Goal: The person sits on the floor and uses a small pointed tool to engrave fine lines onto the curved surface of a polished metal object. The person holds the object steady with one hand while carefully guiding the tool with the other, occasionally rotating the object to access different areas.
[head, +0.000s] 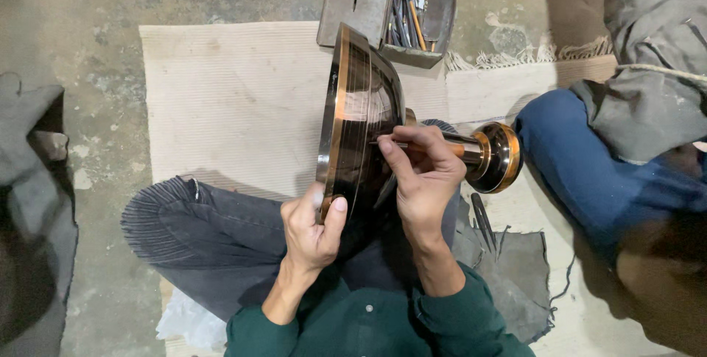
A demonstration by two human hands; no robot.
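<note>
On a beige mat (pixel 243 99) at centre frame, we grip the metal goblet's (pixel 361 114) rim with our closed left hand (pixel 311 226). Our right hand (pixel 423 173) pinches a thin engraving tool (pixel 389 143) against its dark bowl. The polished surface looks slick, so we judge the point could skid and scratch if our left grip shifts.

Dark, glossy bowl (pixel 362 118) of mirror-black metal, rimmed in a thin copper-orange band, with fine pale parallel lines across its outside. Same dark shine on the stem and round foot (pixel 495 156) to the right, ringed in golden orange. Beige, finely ribbed mat (pixel 236 99) beneath, fringed off-white at its far right edge. Mottled grey concrete floor (pixel 96 48) on the left. Dull grey-brown metal box (pixel 389 12) at the far side, holding grey tools and one orange-handled one. Charcoal ribbed trousers (pixel 199 228) near; deep green sleeves (pixel 368 324); blue trousers (pixel 589 158) and grey cloth (pixel 648 55) at the right.
</note>
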